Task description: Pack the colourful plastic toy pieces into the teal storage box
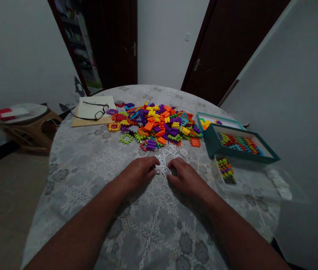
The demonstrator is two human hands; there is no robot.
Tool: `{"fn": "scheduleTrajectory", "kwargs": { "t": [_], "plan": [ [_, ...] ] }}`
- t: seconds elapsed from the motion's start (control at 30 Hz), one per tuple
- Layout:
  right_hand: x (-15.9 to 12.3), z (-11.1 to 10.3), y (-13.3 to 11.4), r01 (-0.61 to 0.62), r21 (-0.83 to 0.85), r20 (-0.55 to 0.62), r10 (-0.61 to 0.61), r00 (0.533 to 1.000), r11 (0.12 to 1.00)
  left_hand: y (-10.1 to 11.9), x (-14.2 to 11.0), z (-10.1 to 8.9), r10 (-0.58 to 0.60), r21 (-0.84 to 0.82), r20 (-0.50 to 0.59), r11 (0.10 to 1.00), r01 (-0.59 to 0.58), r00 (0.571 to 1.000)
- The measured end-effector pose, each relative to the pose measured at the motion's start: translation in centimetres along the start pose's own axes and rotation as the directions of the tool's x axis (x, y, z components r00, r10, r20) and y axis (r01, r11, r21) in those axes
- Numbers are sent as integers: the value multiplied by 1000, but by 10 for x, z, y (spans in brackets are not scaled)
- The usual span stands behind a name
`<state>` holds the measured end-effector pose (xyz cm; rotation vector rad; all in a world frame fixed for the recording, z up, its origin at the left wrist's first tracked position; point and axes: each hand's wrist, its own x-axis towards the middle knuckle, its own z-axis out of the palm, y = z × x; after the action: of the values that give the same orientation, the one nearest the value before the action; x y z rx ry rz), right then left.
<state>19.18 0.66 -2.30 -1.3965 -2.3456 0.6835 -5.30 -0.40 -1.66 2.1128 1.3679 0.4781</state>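
Both my hands rest low over the tablecloth, facing each other across a small group of white plastic grid pieces. My left hand has its thumb and forefinger curled round a white grid piece at the left of the group. On the other side, my right hand is curled too, its thumb and forefinger at another white grid piece. The dim light blurs the exact contact at the fingertips. A few more white squares lie loose just beyond, one of them a separate white grid piece to the right.
Beyond is a heap of colourful plastic building pieces. Black glasses lie on paper at the left. To the right stand a green box with sorted pieces and a clear plastic container. A stool is beside the round table.
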Motion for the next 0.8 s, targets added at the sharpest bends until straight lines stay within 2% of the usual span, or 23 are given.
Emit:
{"fn": "scheduleTrajectory", "kwargs": {
  "t": [0.13, 0.27, 0.4, 0.5, 0.67, 0.8],
  "plan": [
    [1, 4, -6, 39, 84, -5, -39, 999, 996, -1, -1, 2, -5, -13, -12, 1000, 5, 1000],
    [2, 12, -9, 186, 170, -41, -181, 983, 968, -1, -1, 1, 40, 22, 18, 999, -40, 999],
    [2, 19, -10, 295, 142, -73, -287, 955, 945, 3, -1, -3, 43, 25, 54, 999, -44, 998],
    [-1, 21, -12, 291, 51, -76, -286, 955, 956, 3, -1, -3, 44, 36, 46, 998, -46, 998],
    [-3, 22, -18, 228, -112, 26, -226, 974, 967, 3, -1, -3, 24, 68, 49, 997, -27, 998],
    [1, 28, -21, 181, -151, -3, -184, 983, 972, 2, -1, -3, 51, 54, 57, 997, -55, 997]
  ]
}}
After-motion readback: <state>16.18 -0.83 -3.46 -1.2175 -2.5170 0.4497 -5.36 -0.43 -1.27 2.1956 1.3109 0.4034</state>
